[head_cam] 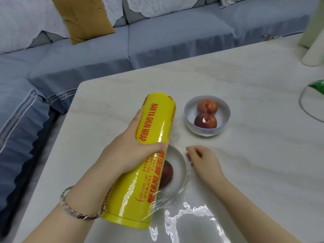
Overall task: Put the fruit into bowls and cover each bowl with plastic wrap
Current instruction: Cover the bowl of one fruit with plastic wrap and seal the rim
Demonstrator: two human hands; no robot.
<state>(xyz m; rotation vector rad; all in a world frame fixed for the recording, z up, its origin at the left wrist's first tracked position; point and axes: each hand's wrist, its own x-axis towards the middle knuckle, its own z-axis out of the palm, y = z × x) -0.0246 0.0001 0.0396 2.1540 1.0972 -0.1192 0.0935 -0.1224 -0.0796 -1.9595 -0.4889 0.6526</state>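
Note:
My left hand (135, 148) grips a long yellow roll of plastic wrap (149, 155) and holds it slanted over the near white bowl (180, 165). That bowl holds one dark red fruit (166, 171), half hidden by the roll. A clear sheet of wrap (189, 213) runs from the roll across this bowl and lies glinting on the table in front. My right hand (203, 160) rests just right of the bowl, fingers curled on the sheet's edge. Farther back stands a second white bowl (206, 132) with two red fruits (206, 114) under a shiny film.
The pale marble table (245, 95) ends at the left near a blue-grey sofa (105, 55) with a mustard cushion (84, 16). A white cylinder (313, 55) stands at the far right. A green packet (317, 86) and a round wire rim (302, 104) lie at the right edge.

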